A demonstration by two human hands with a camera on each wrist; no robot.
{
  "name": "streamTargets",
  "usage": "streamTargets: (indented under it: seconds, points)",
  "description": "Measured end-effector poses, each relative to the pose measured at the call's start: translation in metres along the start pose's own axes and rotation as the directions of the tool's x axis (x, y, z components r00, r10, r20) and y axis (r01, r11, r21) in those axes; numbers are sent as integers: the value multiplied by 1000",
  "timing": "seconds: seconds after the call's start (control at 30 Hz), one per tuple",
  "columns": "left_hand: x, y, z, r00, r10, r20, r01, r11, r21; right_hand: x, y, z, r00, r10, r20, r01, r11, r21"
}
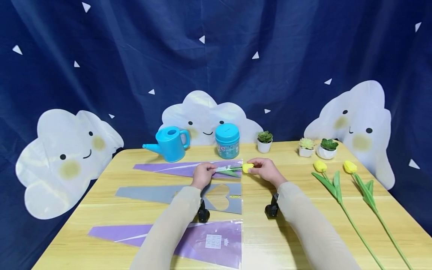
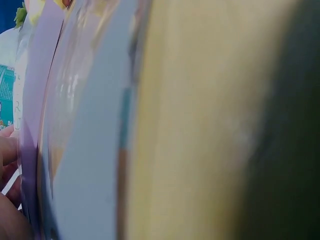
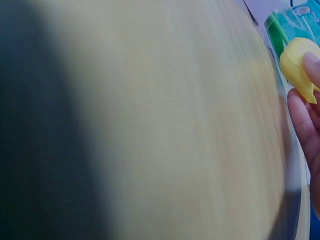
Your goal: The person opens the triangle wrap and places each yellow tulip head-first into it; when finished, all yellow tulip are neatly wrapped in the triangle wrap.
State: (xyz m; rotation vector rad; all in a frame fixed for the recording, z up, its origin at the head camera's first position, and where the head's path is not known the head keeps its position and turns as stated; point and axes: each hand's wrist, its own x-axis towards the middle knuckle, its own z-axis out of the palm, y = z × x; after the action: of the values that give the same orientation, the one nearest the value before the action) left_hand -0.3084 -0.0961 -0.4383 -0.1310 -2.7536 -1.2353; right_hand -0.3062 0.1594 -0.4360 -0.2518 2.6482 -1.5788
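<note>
Yellow tulip point(image 1: 248, 168) is lying apparently partway inside the far purple sleeve point(image 1: 182, 171), right hand point(image 1: 266, 171) pinching its bloom between fingertips, left hand point(image 1: 203, 175) gripping the sleeve, fingers curled, and feeding it straight should spare the leaves point(image 1: 230, 173).

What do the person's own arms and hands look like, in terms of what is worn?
The left sleeve and right sleeve are long, plain and cream-coloured. The left hand and right hand wear no gloves. Black left wrist camera and right wrist camera are small and compact; no cables are visible.
</note>
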Motion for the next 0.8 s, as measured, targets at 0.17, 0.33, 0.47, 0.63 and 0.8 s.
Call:
streamTargets:
  seconds: [0.17, 0.33, 0.47, 0.63, 0.8]
  points:
    - [2, -1, 1, 1000, -20, 6, 20, 999, -30, 2, -2, 7, 1000, -11, -4, 11, 999, 36]
    - [2, -1, 1, 999, -38, 10, 39, 998, -56, 4, -4, 15, 1000, -25, 0, 25, 998, 65]
    - [0, 2, -1, 1000, -28, 10, 28, 998, -61, 6, -8, 23, 1000, -23, 11, 22, 996, 89]
    - [0, 5, -1, 1000, -12, 1, 12, 998, -63, 9, -11, 31, 999, -30, 26, 27, 992, 120]
    - [0, 4, 1, 1000, 5, -12, -6, 999, -53, 12, -10, 37, 1000, -15, 26, 11, 988, 152]
